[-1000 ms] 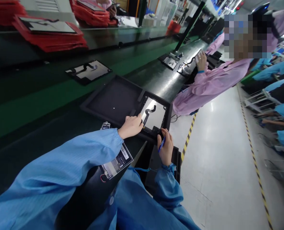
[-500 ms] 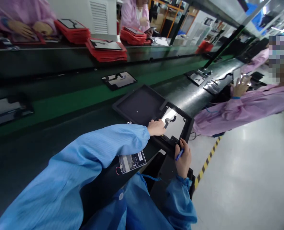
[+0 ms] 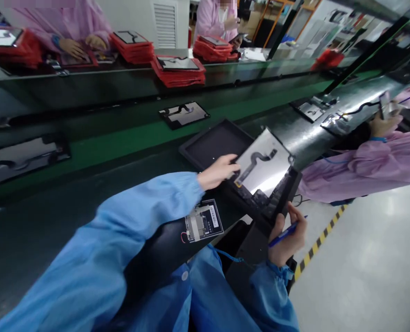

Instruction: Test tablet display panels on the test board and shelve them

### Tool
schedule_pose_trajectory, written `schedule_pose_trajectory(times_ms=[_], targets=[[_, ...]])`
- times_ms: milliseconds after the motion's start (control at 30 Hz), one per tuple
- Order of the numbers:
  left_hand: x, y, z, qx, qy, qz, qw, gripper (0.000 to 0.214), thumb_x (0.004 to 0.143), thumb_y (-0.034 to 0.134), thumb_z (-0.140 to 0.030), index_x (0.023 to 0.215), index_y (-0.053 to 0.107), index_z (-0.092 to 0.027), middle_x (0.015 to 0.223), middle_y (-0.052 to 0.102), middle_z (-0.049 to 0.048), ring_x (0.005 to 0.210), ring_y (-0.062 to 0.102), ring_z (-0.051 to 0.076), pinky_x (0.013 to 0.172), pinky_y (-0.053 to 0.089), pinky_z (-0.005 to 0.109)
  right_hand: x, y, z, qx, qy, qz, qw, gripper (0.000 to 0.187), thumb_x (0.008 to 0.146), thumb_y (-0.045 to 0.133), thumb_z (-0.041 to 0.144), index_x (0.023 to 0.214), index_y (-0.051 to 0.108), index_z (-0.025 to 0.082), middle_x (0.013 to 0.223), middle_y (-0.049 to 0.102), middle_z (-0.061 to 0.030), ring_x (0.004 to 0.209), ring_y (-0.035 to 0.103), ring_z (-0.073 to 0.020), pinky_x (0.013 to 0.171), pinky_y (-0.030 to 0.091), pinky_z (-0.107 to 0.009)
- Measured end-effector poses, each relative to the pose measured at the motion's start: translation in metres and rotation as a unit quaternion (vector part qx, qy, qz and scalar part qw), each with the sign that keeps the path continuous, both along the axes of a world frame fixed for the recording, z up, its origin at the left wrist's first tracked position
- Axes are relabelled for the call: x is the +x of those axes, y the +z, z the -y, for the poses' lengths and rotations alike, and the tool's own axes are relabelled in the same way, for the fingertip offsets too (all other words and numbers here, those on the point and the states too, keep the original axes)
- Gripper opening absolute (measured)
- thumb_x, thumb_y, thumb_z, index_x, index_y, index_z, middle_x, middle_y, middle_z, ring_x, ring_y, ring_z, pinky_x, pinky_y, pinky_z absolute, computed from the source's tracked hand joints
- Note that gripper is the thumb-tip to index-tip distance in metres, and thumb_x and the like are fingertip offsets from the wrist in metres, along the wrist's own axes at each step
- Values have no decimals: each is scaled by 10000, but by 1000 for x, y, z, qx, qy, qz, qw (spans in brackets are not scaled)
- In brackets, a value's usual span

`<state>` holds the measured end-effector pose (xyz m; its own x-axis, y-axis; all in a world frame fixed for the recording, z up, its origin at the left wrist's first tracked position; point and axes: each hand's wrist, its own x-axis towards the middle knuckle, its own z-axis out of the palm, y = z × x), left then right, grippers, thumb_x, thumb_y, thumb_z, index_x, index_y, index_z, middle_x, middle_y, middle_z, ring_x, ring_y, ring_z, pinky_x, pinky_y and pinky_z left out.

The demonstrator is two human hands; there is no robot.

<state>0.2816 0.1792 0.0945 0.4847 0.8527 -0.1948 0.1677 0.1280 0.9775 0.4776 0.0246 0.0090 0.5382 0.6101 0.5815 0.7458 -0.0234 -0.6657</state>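
Note:
My left hand (image 3: 219,170) grips the near left edge of a silvery panel (image 3: 265,163) with a black flex cable on its back, and the panel is tilted up out of the black fixture tray (image 3: 219,143). My right hand (image 3: 288,237) is closed round a blue pen (image 3: 285,233) and rests at the tray's near right corner. A small circuit board with a label (image 3: 202,221) lies by my left sleeve.
A green conveyor belt (image 3: 122,138) carries more panels (image 3: 184,114). Stacks of red trays (image 3: 179,71) stand on the far bench, where people in pink coats work. Another person in pink (image 3: 371,157) sits to my right. A yellow-black floor line (image 3: 320,240) marks the aisle.
The panel, which lay flat in the tray, has been lifted and tilted up by my left hand. My right hand has slid back along the tray's corner. The view swung left.

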Motion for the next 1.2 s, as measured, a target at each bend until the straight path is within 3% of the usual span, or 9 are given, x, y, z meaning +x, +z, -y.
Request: schedule_pose_trajectory(times_ms=[167,267,367,500,700,833,900,1033,1200], targets=[[-150,13,85,-37,266,-6,963,462,770,645,-303,1228,599,-342,1204,705,-15,1029,690,252,781,609,344,-66,1,9,-36,185,49,981,210,913,594,253,1121,607,224,1159,737,-92,1048,714,-230,937,564,-402],[-208,-3,136,-75,410,-50,908,369,729,716,-380,1085,646,-440,1087,729,-82,913,717,275,640,614,375,-111,-9,6,-117,382,133,907,296,870,633,265,1164,605,244,1209,726,-67,1130,672,-239,983,548,-413],[-226,-34,173,-111,477,-42,871,386,699,755,-393,1069,650,-409,995,732,-70,829,718,282,599,606,384,-141,-20,1,-173,485,185,837,454,842,656,327,1278,569,232,1366,644,-62,1315,552,-285,1133,428,-508],[-212,-74,198,-127,512,38,848,498,695,795,-387,1147,623,-272,1051,715,-13,939,694,227,762,590,292,-144,-29,-6,-181,486,196,832,457,841,618,248,1292,562,200,1383,630,-75,1350,518,-285,1161,381,-532],[-195,-97,215,-114,457,43,881,536,848,696,-413,1311,530,-199,1300,653,101,1260,582,284,1102,443,416,-124,-20,-12,-173,448,122,868,398,872,666,288,1256,579,230,1352,647,-90,1240,607,-282,1043,490,-478],[-218,-98,215,97,408,-117,900,653,930,591,-302,1526,336,-225,1591,380,135,1460,366,285,1213,287,483,-128,-1,-8,-109,389,-97,910,363,994,439,422,1285,533,226,1065,742,-86,815,710,-204,709,553,-356],[-232,-98,206,190,373,-219,881,656,938,556,-263,1544,312,-203,1606,345,156,1485,315,299,1223,251,512,-141,11,-7,-96,386,-190,897,356,1000,402,430,1285,486,233,921,723,-49,654,645,-162,590,497,-302],[-246,-106,181,277,287,-309,863,584,950,480,-246,1505,347,-120,1556,405,217,1493,289,328,1209,251,564,-186,23,-5,-222,464,-236,824,150,924,587,357,994,580,225,780,642,9,596,552,-110,545,432,-235],[-247,-115,172,286,241,-313,873,508,953,451,-224,1446,415,-107,1530,440,215,1493,292,321,1209,243,575,-230,0,1,-304,495,-230,781,349,877,651,406,661,457,213,568,461,68,511,453,-79,500,364,-209]])
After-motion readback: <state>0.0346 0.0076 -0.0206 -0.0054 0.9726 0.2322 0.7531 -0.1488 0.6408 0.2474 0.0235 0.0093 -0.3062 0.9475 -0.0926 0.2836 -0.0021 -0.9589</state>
